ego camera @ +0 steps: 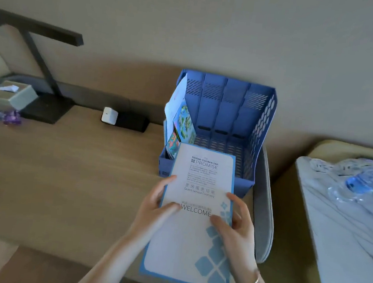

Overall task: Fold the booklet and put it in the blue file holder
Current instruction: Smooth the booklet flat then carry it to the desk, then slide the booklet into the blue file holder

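A white booklet with a blue border and the word WELCOME on its cover is closed and held above the desk's right end. My left hand grips its left edge with the thumb on the cover. My right hand grips its right edge the same way. The booklet's far end overlaps the front of the blue file holder, which stands on the desk against the wall. The holder has several slots; its leftmost slot holds colourful papers, and the other slots look bare.
A wooden desk runs left. On it are a black lamp, a tissue box, a white charger on a black socket block and a small purple object. A marble table with plastic-wrapped bottles stands right.
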A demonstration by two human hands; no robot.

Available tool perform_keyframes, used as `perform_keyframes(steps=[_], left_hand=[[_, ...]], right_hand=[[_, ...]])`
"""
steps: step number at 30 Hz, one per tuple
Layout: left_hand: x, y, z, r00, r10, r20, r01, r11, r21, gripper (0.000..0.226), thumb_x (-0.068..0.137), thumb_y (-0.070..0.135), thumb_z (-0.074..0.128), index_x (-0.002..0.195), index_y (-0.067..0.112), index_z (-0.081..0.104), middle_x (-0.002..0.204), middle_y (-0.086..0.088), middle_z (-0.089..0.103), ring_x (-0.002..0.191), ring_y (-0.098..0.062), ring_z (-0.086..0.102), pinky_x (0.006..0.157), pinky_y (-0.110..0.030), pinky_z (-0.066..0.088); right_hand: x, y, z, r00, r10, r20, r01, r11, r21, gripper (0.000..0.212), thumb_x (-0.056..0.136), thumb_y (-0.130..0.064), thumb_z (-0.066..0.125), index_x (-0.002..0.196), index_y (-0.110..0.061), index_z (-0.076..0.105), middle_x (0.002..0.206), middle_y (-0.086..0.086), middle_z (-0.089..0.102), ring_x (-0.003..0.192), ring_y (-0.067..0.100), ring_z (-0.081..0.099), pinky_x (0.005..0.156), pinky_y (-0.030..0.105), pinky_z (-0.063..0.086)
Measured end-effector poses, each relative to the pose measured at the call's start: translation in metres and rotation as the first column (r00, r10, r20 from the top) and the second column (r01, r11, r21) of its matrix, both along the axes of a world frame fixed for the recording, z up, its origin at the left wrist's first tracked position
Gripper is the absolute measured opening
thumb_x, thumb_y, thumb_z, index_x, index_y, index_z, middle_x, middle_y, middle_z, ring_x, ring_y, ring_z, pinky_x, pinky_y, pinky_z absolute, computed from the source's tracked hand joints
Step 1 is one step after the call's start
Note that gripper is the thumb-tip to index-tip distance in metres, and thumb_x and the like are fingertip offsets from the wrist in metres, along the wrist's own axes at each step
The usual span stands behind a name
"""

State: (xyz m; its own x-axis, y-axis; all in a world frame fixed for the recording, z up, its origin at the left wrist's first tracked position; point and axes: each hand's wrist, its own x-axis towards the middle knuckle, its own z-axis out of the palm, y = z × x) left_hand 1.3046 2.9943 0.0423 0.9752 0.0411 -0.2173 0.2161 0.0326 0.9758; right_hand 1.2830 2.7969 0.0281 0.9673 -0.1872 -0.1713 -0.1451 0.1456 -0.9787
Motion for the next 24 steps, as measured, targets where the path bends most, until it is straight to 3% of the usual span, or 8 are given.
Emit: perform_keyframes(steps=[4, 10, 15, 19, 22, 24], left_hand=[[0.029, 0.011, 0.006, 0.995, -0.093, 0.020, 0.093, 0.996, -0.011, 0.060, 0.082, -0.014, 0.060, 0.126, 0.026, 0.057, 0.126, -0.006, 0.067, 0.097, -0.013, 0.064, 0.080, -0.025, 0.050], [0.055, 0.010, -0.003, 0.992, -0.128, 0.006, 0.128, 0.992, -0.012, 0.061, 0.080, -0.008, 0.065, 0.121, 0.037, 0.059, 0.121, -0.001, 0.070, 0.098, -0.010, 0.067, 0.079, -0.022, 0.051], [0.088, 0.002, 0.016, 0.990, -0.104, 0.098, 0.101, 0.994, 0.037, 0.062, 0.069, 0.010, 0.068, 0.117, 0.048, 0.058, 0.121, 0.004, 0.069, 0.107, -0.017, 0.067, 0.090, -0.039, 0.054], [0.121, 0.002, 0.043, 0.978, -0.131, 0.162, 0.113, 0.987, 0.117, 0.066, 0.070, 0.013, 0.063, 0.121, 0.053, 0.054, 0.110, 0.019, 0.070, 0.093, -0.007, 0.067, 0.079, -0.031, 0.052], [0.140, 0.003, 0.062, 0.966, -0.144, 0.213, 0.111, 0.981, 0.159, 0.069, 0.072, 0.011, 0.060, 0.126, 0.053, 0.051, 0.117, 0.020, 0.066, 0.098, -0.018, 0.064, 0.082, -0.034, 0.050], [0.151, 0.002, 0.071, 0.959, -0.124, 0.255, 0.074, 0.977, 0.199, 0.070, 0.073, 0.012, 0.061, 0.127, 0.055, 0.049, 0.118, 0.009, 0.065, 0.097, -0.024, 0.062, 0.076, -0.026, 0.051]], right_hand=[[0.014, 0.014, 0.009, 0.997, -0.071, -0.008, 0.071, 0.997, 0.003, 0.056, 0.082, 0.012, 0.069, 0.122, -0.025, 0.057, 0.099, 0.007, 0.077, 0.091, 0.042, 0.072, 0.080, 0.058, 0.059], [0.034, 0.013, 0.016, 0.996, -0.086, -0.038, 0.086, 0.996, -0.012, 0.057, 0.081, 0.013, 0.070, 0.124, -0.021, 0.056, 0.099, 0.008, 0.076, 0.093, 0.042, 0.071, 0.081, 0.065, 0.056], [0.084, -0.009, 0.040, 0.996, 0.084, -0.015, -0.085, 0.996, -0.003, 0.059, 0.083, 0.012, 0.069, 0.130, -0.018, 0.050, 0.104, 0.012, 0.075, 0.094, 0.043, 0.072, 0.077, 0.058, 0.059], [0.142, -0.032, 0.060, 0.961, 0.267, 0.073, -0.264, 0.963, -0.052, 0.071, 0.079, 0.017, 0.070, 0.136, -0.014, 0.044, 0.117, 0.018, 0.067, 0.104, 0.037, 0.069, 0.082, 0.050, 0.061], [0.184, -0.045, 0.071, 0.902, 0.417, 0.113, -0.401, 0.906, -0.136, 0.077, 0.076, 0.016, 0.074, 0.138, -0.017, 0.043, 0.126, 0.014, 0.062, 0.113, 0.030, 0.067, 0.085, 0.046, 0.061], [0.211, -0.049, 0.077, 0.871, 0.471, 0.138, -0.440, 0.875, -0.203, 0.078, 0.075, 0.013, 0.077, 0.137, -0.022, 0.045, 0.126, 0.012, 0.062, 0.110, 0.027, 0.068, 0.083, 0.045, 0.061]])
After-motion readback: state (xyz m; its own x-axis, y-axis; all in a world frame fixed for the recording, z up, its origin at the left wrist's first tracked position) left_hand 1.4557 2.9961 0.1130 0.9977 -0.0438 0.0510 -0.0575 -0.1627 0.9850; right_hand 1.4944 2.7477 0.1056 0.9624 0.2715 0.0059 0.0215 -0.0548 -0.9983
